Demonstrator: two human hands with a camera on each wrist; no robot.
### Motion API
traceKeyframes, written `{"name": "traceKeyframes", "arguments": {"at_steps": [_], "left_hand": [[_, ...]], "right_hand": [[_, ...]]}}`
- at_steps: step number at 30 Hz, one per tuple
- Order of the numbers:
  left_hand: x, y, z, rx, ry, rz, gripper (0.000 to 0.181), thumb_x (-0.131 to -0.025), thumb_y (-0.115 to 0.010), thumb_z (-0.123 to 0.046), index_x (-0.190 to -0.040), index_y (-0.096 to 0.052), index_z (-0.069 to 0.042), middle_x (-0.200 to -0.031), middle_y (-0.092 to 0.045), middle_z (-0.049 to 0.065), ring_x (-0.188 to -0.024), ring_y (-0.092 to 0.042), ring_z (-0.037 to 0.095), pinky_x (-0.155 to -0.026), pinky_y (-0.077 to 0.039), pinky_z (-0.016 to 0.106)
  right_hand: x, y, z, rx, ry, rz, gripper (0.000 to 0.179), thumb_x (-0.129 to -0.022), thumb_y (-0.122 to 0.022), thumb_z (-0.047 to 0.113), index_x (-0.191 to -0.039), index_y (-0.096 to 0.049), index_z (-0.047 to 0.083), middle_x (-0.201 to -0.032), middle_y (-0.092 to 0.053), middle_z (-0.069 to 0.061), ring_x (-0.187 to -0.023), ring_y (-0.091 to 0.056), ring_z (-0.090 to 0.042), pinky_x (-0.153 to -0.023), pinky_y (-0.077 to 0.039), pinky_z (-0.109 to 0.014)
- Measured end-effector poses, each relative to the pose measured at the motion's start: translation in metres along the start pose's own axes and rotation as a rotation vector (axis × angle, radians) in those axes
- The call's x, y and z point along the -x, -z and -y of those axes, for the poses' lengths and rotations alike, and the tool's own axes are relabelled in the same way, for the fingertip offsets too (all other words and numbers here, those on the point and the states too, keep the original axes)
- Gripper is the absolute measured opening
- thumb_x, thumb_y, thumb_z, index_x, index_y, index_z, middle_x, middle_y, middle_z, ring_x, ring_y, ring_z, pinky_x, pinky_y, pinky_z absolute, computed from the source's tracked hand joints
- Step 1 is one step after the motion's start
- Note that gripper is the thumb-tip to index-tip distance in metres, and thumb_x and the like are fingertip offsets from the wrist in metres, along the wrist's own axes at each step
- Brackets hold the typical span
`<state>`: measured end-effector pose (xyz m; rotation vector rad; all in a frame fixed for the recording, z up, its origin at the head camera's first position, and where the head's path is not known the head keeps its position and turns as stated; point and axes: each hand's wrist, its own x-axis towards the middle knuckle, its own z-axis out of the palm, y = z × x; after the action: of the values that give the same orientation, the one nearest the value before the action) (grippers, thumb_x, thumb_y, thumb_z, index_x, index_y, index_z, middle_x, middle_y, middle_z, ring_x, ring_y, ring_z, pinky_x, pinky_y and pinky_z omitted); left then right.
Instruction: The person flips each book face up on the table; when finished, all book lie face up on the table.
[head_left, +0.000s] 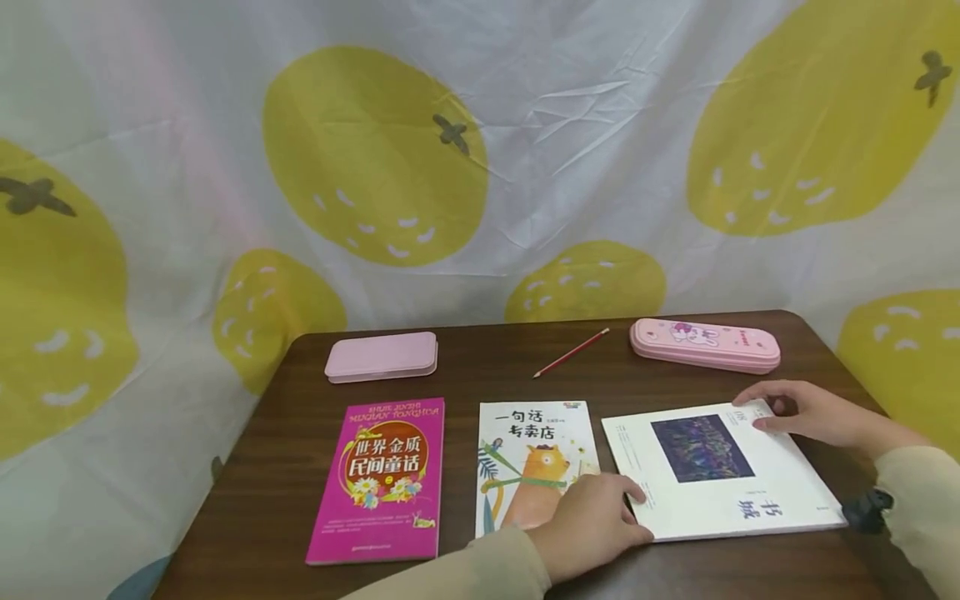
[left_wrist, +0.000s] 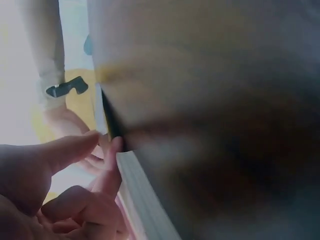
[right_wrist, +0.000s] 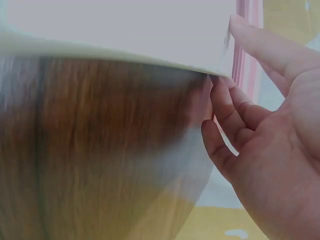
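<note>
A white magazine with a dark picture on its cover lies turned sideways at the right of the table. My left hand pinches its near left corner, the thumb and a finger at the edge. At the far right corner my right hand grips it; in the right wrist view the thumb is on top and fingers are below. Just left of the magazine is a white picture book with an orange animal, partly covered by my left hand. A pink book lies farther left.
On the back of the brown table lie a plain pink case, a red pencil and a pink pencil case with a rabbit print. Behind the table hangs a white curtain with yellow fruit shapes.
</note>
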<state>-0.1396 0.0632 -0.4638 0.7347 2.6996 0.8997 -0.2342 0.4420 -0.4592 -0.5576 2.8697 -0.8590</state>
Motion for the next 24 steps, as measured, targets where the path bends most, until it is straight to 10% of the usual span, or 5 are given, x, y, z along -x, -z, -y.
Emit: {"name": "traceKeyframes", "arguments": {"at_steps": [5, 13, 19, 24], "left_hand": [[0.0, 0.0, -0.003, -0.115, -0.032, 0.041, 0.029, -0.08, -0.086, -0.031, -0.106, -0.076, -0.023, -0.066, -0.068, -0.024, -0.064, -0.052, -0.012, -0.067, -0.039, 0.008], [-0.007, 0.015, -0.01, -0.211, -0.052, 0.224, 0.044, -0.082, -0.083, -0.032, -0.125, -0.074, -0.03, -0.068, -0.07, -0.025, -0.064, -0.055, -0.013, -0.066, -0.04, 0.007], [-0.029, 0.033, -0.001, -0.274, -0.049, 0.196, 0.032, -0.083, -0.08, -0.031, -0.115, -0.077, -0.031, -0.086, -0.07, -0.019, -0.08, -0.058, -0.004, -0.069, -0.043, 0.014], [-0.056, 0.046, 0.016, -0.358, -0.065, 0.12, 0.043, -0.087, -0.079, -0.031, -0.129, -0.071, -0.03, -0.117, -0.065, -0.008, -0.1, -0.06, 0.003, -0.078, -0.049, 0.02]], "right_hand": [[-0.005, -0.005, 0.006, 0.129, 0.047, -0.034, 0.038, -0.083, -0.086, 0.021, -0.119, -0.073, 0.023, -0.109, -0.069, 0.002, -0.092, -0.054, -0.007, -0.076, -0.045, -0.026], [-0.008, -0.005, 0.017, 0.216, 0.04, -0.015, 0.044, -0.076, -0.091, 0.024, -0.117, -0.075, 0.018, -0.127, -0.066, -0.021, -0.119, -0.059, -0.049, -0.097, -0.044, -0.072], [0.007, -0.005, 0.023, 0.243, -0.022, -0.023, 0.046, -0.073, -0.093, 0.024, -0.116, -0.076, 0.015, -0.119, -0.07, -0.02, -0.113, -0.063, -0.047, -0.093, -0.049, -0.068], [0.027, -0.008, 0.024, 0.31, -0.059, -0.028, 0.046, -0.071, -0.094, 0.028, -0.113, -0.077, 0.017, -0.113, -0.072, -0.012, -0.094, -0.064, -0.02, -0.083, -0.055, -0.045]]}}
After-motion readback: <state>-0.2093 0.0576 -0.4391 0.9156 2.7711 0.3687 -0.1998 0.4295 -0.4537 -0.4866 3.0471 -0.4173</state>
